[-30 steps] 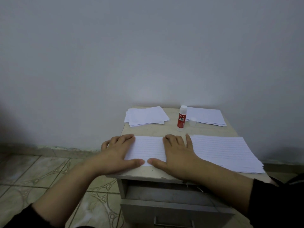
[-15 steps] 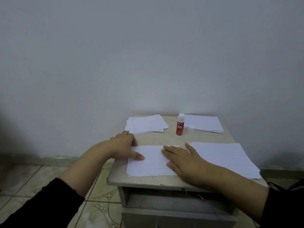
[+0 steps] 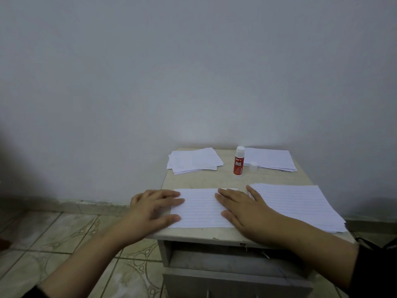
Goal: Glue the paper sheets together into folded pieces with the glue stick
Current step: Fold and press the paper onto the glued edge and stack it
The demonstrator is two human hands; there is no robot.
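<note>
Folded sheet [image 3: 200, 208] (edges part-hidden) under flat left hand [image 3: 153, 206], right hand [image 3: 243, 208].

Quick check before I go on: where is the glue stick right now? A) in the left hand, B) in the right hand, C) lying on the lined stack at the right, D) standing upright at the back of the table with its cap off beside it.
D: the glue stick stands upright between the two rear paper piles, its clear cap beside it, while the left hand and right hand both lie flat on the folded sheet.
</note>
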